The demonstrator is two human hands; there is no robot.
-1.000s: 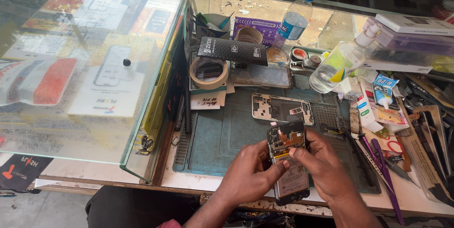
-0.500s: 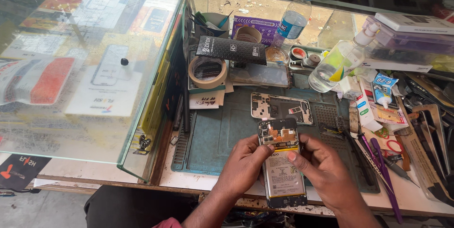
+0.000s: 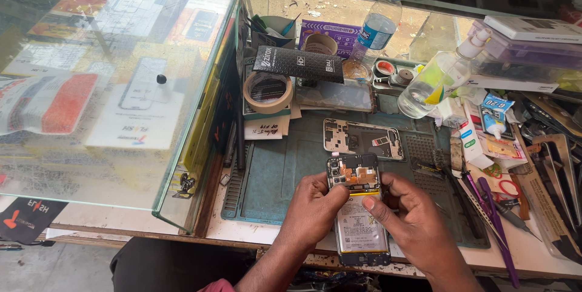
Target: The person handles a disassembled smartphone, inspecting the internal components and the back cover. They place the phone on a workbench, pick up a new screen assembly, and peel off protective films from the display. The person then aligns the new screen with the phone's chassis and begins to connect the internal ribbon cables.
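- opened grey smartphone with exposed battery and circuit board (image 3: pixel 357 207): lies on the teal work mat (image 3: pixel 285 171), long axis 12 to 6 o'clock.
- left hand (image 3: pixel 312 210): grips its 9 o'clock edge.
- right hand (image 3: pixel 412 222): grips the 3 o'clock edge, thumb on the battery; both equally near.

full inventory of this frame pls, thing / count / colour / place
opened phone: 1, back cover off, battery and board exposed, held over the mat's front edge
phone frame: 1, silver-grey, on the mat behind the phone
work mat: 1, teal, centre of bench
tape roll: 1, tan, behind the mat, left
black box: 1, black, behind the tape roll
water bottle: 1, clear with blue cap, at the back
pump bottle: 1, clear, yellowish liquid, lying tilted, right of centre
purple tools: 2, purple, right of the mat
glass display case: 1, clear, left
left hand: 1, grips the phone's left edge
right hand: 1, thumb on the battery
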